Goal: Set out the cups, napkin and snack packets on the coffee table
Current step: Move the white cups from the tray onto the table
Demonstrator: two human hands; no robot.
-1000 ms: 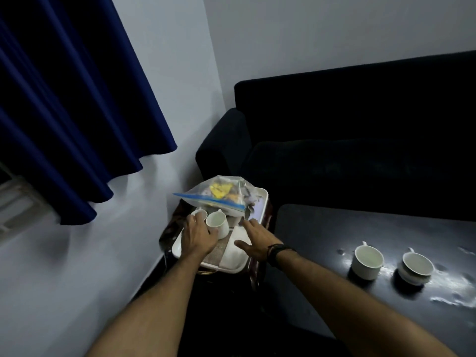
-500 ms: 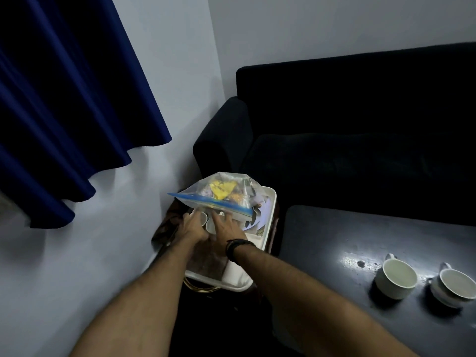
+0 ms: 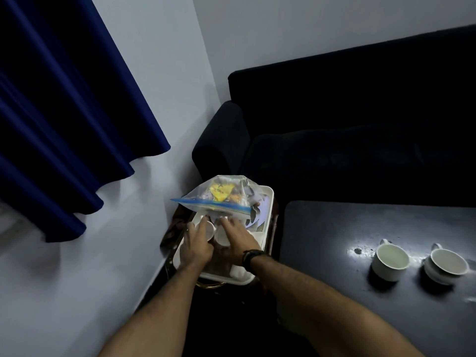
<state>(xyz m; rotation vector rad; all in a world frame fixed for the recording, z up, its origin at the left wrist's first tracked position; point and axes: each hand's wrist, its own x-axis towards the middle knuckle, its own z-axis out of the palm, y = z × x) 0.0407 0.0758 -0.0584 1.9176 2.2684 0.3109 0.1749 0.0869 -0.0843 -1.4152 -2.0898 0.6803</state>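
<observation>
I count four white cups: two on the coffee table [image 3: 334, 228], one [image 3: 390, 261] beside the other [image 3: 448, 264], and two more [image 3: 210, 230] [image 3: 222, 235] left of it on the tray [image 3: 268, 199]. One zip bag [image 3: 221, 197] of snack packets sits there too; I note two hands.

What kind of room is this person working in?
Most likely a living room or small lounge: a dark sofa against the wall, a low black coffee table with two white cups on it, and a blue curtain.

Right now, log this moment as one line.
left hand on white cup in tray | right hand on second cup | zip bag in tray | two cups on coffee table
</observation>
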